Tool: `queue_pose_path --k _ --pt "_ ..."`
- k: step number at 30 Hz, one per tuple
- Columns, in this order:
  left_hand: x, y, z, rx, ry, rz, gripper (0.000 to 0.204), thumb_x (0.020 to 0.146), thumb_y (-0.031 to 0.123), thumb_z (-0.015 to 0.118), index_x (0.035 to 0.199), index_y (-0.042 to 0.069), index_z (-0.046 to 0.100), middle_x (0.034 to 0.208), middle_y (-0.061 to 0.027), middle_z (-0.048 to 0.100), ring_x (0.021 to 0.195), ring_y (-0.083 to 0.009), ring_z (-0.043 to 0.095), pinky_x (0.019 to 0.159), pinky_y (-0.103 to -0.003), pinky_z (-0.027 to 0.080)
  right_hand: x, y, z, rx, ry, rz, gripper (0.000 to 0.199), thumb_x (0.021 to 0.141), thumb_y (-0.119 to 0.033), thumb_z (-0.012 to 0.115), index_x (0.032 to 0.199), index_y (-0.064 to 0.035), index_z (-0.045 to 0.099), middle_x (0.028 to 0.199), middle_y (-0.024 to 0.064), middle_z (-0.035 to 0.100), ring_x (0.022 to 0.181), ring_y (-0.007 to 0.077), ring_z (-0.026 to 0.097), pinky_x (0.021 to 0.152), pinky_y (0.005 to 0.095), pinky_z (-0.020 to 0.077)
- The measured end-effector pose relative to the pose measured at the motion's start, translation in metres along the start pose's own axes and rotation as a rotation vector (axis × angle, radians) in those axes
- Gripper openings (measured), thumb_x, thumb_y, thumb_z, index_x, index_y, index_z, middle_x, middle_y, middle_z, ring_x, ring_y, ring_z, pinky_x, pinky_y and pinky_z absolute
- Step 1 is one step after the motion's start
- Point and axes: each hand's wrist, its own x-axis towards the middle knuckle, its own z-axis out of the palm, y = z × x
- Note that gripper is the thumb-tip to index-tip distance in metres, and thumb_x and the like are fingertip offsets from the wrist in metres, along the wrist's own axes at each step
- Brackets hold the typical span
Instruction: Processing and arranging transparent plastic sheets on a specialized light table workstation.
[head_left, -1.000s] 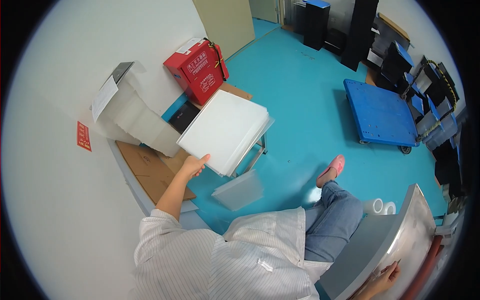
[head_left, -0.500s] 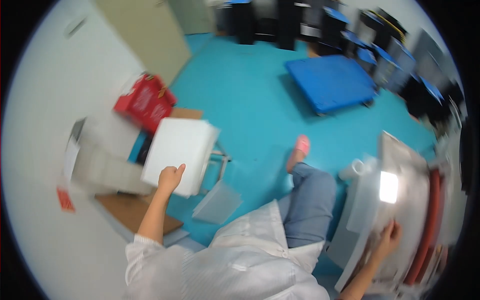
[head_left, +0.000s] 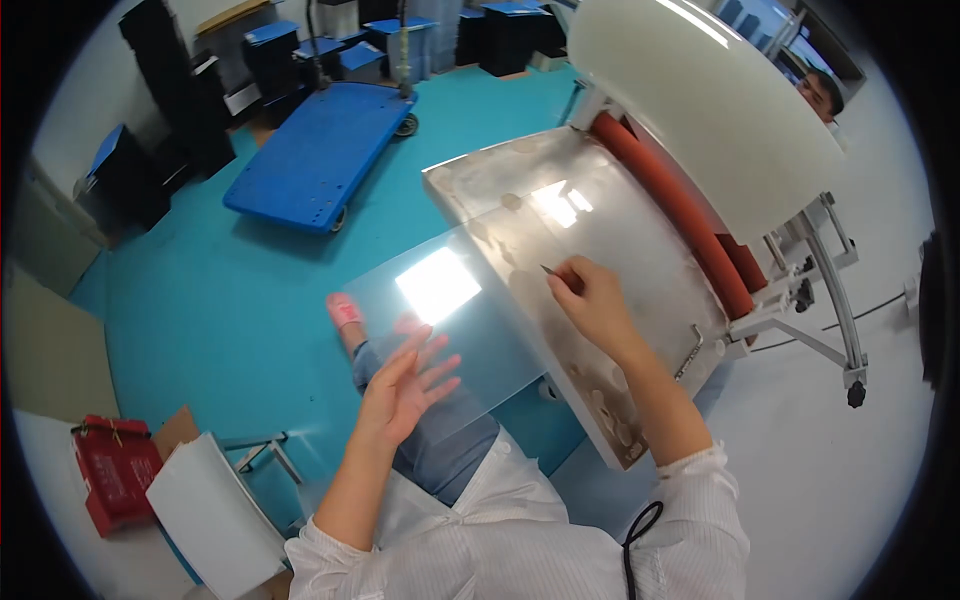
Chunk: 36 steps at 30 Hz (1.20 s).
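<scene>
A clear flat sheet (head_left: pixel 400 340) lies partly on the metal bed (head_left: pixel 590 210) of a roller machine and juts out past its left edge. My left hand (head_left: pixel 398 395) is at the sheet's near left part, fingers spread and holding nothing; its reflection shows in the sheet. I cannot tell whether it touches the sheet. Over the metal bed, my right hand (head_left: pixel 592 300) is closed in a pinch on a small dark pointed tool (head_left: pixel 547 270), whose tip points left above the sheet. Most of that tool is hidden by the fingers.
Beyond the bed run a red roller (head_left: pixel 665 205) and a large white roll (head_left: pixel 710 100). A hex key (head_left: pixel 691 352) lies at the bed's near right. A blue platform cart (head_left: pixel 310 160) stands far left, a white-topped stool (head_left: pixel 215 515) near left. A person (head_left: pixel 820 95) is at far right.
My view has swung right toward the machine. My left hand has moved from over the white stool to the clear sheet. My right hand remains over the metal bed, its pointed tool now visible.
</scene>
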Motion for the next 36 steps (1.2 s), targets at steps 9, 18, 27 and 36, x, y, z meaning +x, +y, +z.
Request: queue_pose_path --k 9,18,27,36 --pt "-0.042 0.02 0.006 0.151 0.195 0.143 0.053 0.096 0.017 0.051 0.14 -0.007 0.033 0.132 -0.027 0.049 0.109 -0.0415 0.059 0.082 -0.051 0.056 0.101 0.018 0.055 -0.235 0.014 -0.041 0.017 0.079 -0.015 0.063 0.08 0.0015 0.065 0.073 0.0144 0.067 0.067 0.0254 0.064 0.066 0.0348 0.0502" --pt "-0.085 0.055 0.023 0.291 0.307 0.241 0.052 0.094 0.016 0.051 0.135 -0.014 0.035 0.123 -0.0312 0.054 0.099 -0.0419 0.064 0.073 -0.048 0.06 0.107 -0.021 0.09 -0.392 -0.101 -0.064 0.011 0.073 -0.011 0.065 0.075 0.0003 0.066 0.077 0.0188 0.065 0.073 0.0309 0.063 0.069 0.0393 0.051" --pt "-0.096 0.074 0.058 0.359 0.303 0.275 0.05 0.094 0.013 0.05 0.133 -0.016 0.037 0.118 -0.0309 0.057 0.097 -0.04 0.066 0.071 -0.046 0.06 0.095 -0.036 0.085 -0.537 -0.17 -0.088 0.008 0.072 -0.006 0.061 0.073 0.001 0.065 0.075 0.0214 0.065 0.073 0.0376 0.062 0.069 0.0442 0.0507" --pt "-0.097 0.073 0.058 0.342 0.31 0.289 0.048 0.094 0.012 0.049 0.132 -0.016 0.038 0.116 -0.0307 0.058 0.095 -0.0393 0.066 0.07 -0.045 0.061 -0.085 -0.023 -0.015 -0.608 -0.365 0.014 0.007 0.074 -0.004 0.06 0.074 0.0026 0.061 0.07 0.0232 0.061 0.066 0.0403 0.06 0.061 0.0433 0.0482"
